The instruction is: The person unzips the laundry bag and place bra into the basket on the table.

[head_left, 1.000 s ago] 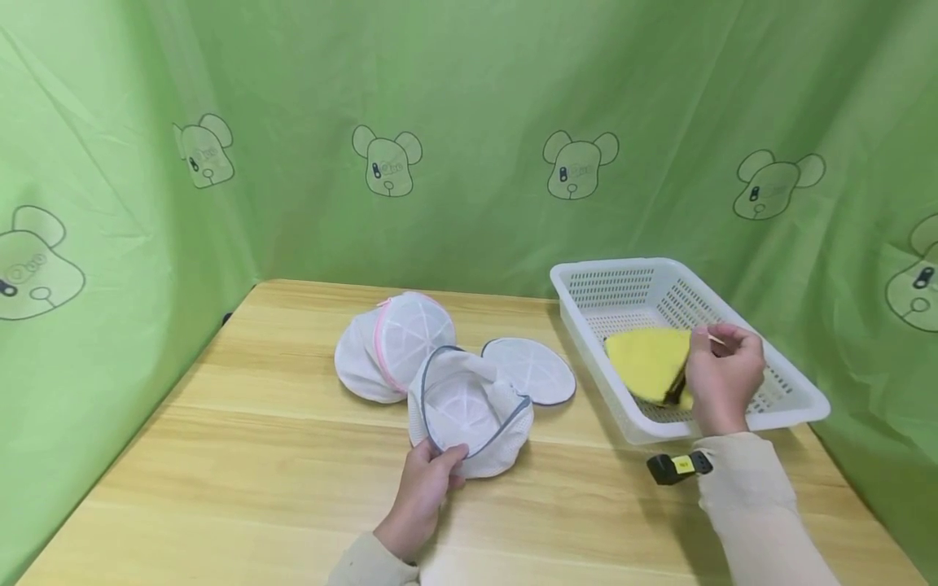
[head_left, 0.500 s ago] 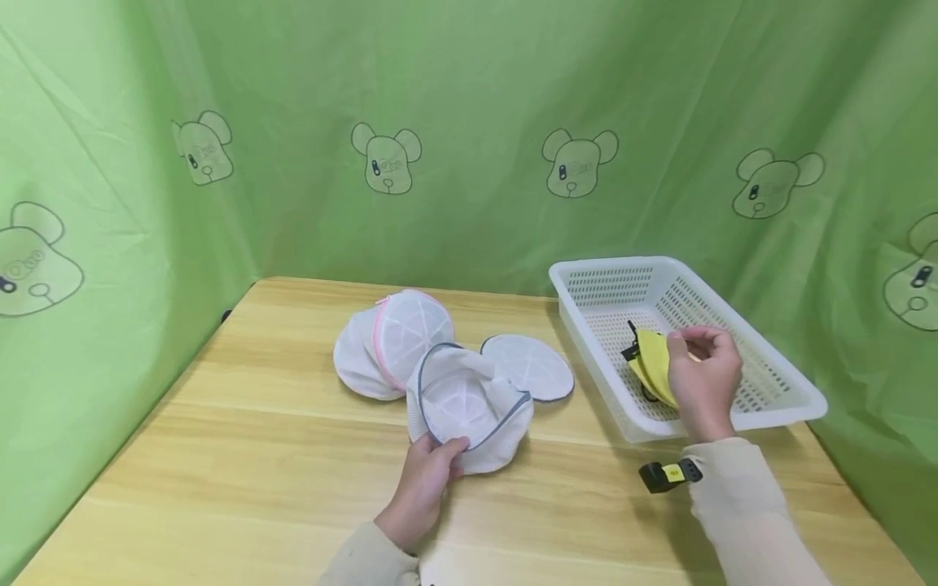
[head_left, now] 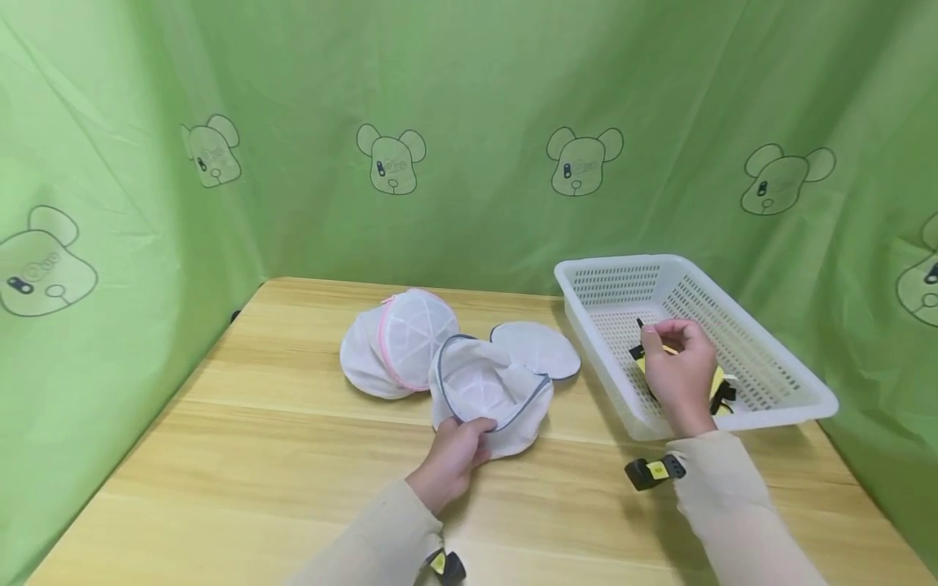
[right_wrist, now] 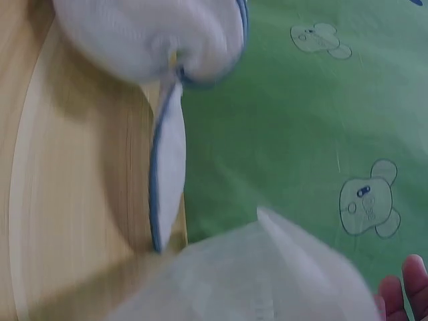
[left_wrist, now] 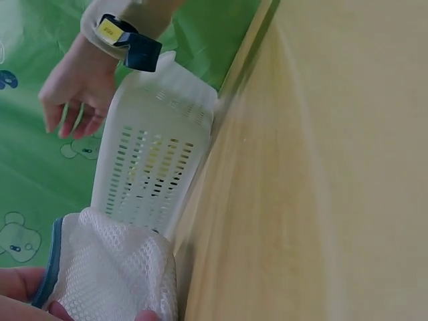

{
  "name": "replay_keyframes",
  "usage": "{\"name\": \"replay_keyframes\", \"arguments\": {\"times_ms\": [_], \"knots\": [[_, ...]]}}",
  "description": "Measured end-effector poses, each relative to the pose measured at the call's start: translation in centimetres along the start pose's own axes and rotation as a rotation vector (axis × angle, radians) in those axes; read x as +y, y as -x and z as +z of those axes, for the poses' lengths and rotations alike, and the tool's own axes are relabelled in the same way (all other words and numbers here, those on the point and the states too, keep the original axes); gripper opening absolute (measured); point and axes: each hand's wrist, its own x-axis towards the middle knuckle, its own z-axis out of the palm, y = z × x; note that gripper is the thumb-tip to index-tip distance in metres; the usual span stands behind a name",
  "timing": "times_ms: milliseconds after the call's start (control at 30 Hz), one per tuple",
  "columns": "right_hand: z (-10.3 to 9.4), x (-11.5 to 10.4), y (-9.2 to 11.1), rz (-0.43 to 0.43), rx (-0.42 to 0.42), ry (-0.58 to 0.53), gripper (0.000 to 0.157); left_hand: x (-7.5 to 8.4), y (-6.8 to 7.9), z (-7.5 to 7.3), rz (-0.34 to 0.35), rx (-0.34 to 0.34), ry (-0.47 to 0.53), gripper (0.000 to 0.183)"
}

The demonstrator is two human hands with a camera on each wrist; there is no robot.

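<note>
My left hand (head_left: 450, 462) pinches the near rim of a white mesh laundry bag (head_left: 519, 423) with a grey-blue zip edge. The bag gapes, and its round lid (head_left: 541, 350) lies folded back on the table. In the left wrist view, my fingertips grip the mesh laundry bag (left_wrist: 110, 267) from below. Above the white plastic basket (head_left: 795, 395), my right hand (head_left: 681, 370) hangs with loosely curled fingers. It holds nothing in the left wrist view. Beneath it in the basket lies a yellow cloth item (head_left: 716, 381) with black straps, mostly hidden by the hand.
A second mesh bag (head_left: 418, 335), with a pink zip, lies left of the gaping one. The wooden table (head_left: 256, 488) extends toward me and to the left. Green curtains (head_left: 469, 228) with bear drawings stand close behind and beside the table.
The yellow cloth item has gone down into the basket and my right hand has let go, moving slightly left. My left hand and its bag have shifted a little right and away from me.
</note>
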Motion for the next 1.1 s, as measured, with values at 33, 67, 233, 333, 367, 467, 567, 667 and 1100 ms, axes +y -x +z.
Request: {"name": "replay_keyframes", "arguments": {"times_ms": [33, 67, 233, 333, 367, 467, 567, 667, 1100], "knots": [[0.2, -0.1, 0.1, -0.004, -0.010, 0.004, 0.004, 0.0, -0.3, 0.3, -0.010, 0.006, -0.001, 0.028], [0.3, -0.3, 0.2, -0.003, -0.025, 0.006, 0.005, 0.0, -0.6, 0.7, -0.017, 0.011, -0.003, 0.029], [1.2, -1.4, 0.5, -0.004, -0.072, 0.003, 0.016, 0.0, -2.5, 2.4, -0.022, 0.032, -0.005, 0.030], [1.7, -1.9, 0.4, -0.012, -0.078, -0.023, 0.014, 0.1, -3.3, 3.1, -0.034, 0.031, -0.005, 0.033], [1.9, -2.0, 0.4, -0.014, -0.083, -0.030, 0.014, 0.2, -3.4, 3.2, -0.041, 0.028, -0.007, 0.035], [2.5, -2.5, 0.6, -0.022, -0.098, -0.045, 0.014, 0.3, -3.5, 3.0, -0.054, 0.009, -0.005, 0.038], [3.2, -2.9, 0.9, -0.027, -0.117, -0.053, 0.014, 0.5, -3.4, 2.2, -0.027, -0.009, 0.020, 0.037], [3.9, -3.1, 1.2, -0.029, -0.145, -0.064, 0.014, 0.8, -3.3, 1.2, 0.026, -0.026, 0.067, 0.033], [5.6, -4.2, 2.4, -0.074, -0.275, -0.087, 0.012, 6.0, -3.1, -4.6, 0.351, 0.435, -0.125, 0.029]]}}
